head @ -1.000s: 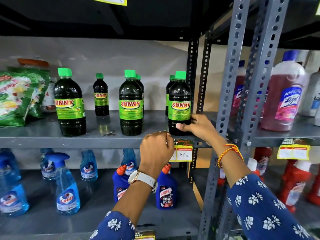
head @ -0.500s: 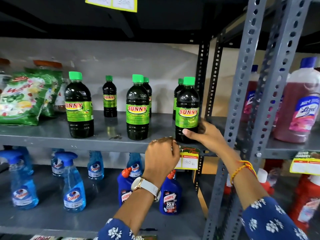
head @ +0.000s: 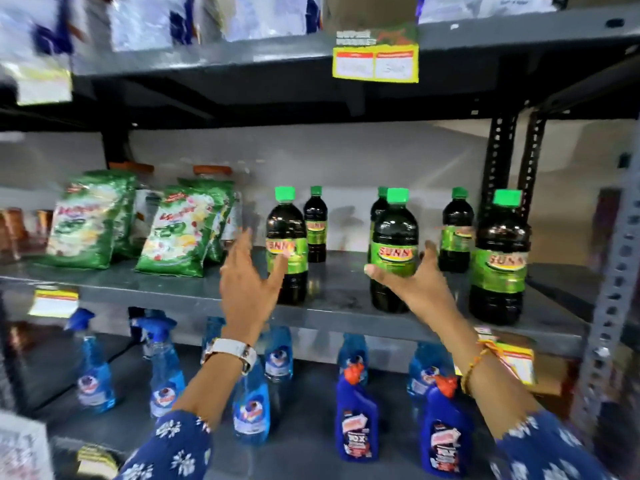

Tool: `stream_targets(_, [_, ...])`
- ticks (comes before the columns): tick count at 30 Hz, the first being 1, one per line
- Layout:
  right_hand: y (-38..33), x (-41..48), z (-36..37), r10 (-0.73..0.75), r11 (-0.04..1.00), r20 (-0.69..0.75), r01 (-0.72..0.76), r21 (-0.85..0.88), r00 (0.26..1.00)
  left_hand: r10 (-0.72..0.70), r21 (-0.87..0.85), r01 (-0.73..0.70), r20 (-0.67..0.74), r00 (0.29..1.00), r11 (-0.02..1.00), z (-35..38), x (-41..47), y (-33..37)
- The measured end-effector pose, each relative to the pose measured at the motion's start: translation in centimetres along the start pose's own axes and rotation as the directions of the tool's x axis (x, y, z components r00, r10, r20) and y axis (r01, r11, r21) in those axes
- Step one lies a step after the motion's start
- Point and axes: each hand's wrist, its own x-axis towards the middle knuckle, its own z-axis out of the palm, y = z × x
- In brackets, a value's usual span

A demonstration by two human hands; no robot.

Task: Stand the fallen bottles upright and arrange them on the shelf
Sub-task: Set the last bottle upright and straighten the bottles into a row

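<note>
Several dark Sunny bottles with green caps stand upright on the grey middle shelf. Three are in front: a left one, a middle one and a right one. Smaller-looking ones stand behind, for example the bottle and the bottle. My left hand is spread open just left of the left front bottle, its thumb over the label. My right hand wraps the lower part of the middle front bottle, thumb across the front. The picture is motion-blurred.
Green pouches lean at the left of the same shelf. Below stand blue spray bottles and blue Harpic bottles. A perforated grey post rises at the right. A price tag hangs from the upper shelf.
The view swung left and up. My right hand left the rightmost bottle and went to the middle one. My left hand rose from the shelf edge and opened beside the left bottle.
</note>
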Motion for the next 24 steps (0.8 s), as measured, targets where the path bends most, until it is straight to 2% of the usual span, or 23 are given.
stream_targets(3, [1.9, 0.7, 2.2, -0.032, 0.999, -0.041, 0.03, -0.028, 0.999, -0.138, 0.105, 0.111, 0.297, 0.945, 0.988, 0.7, -0.3, -2.8])
stream_targets(5, [2.9, 0.8, 2.4, 0.02, 0.996, -0.064, -0.025, -0.08, 0.998, -0.187, 0.181, 0.126, 0.369, 0.91, 0.975, 1.3, -0.5, -3.9])
stream_targets(8, [3.7, 1.2, 2.1, 0.072, 0.976, -0.074, -0.085, -0.198, 0.995, -0.057, 0.299, -0.039, 0.303, 0.951, 0.953, 2.1, -0.9, -5.1])
stream_targets(10, [3.9, 1.2, 2.0, 0.052, 0.968, -0.072, -0.069, -0.243, 0.996, 0.03, 0.286, -0.104, 0.251, 0.967, 0.952, 2.6, -1.3, -5.6])
stream_targets(18, [3.5, 1.1, 2.3, 0.034, 0.956, -0.094, -0.06, -0.289, 0.995, 0.018, 0.263, -0.076, 0.218, 0.976, 0.962, 3.3, -1.1, -6.0])
stream_targets(24, [3.4, 1.0, 2.3, 0.056, 0.951, -0.087, -0.079, -0.298, 0.995, 0.006, 0.258, -0.073, 0.249, 0.968, 0.963, 3.1, -1.1, -6.0])
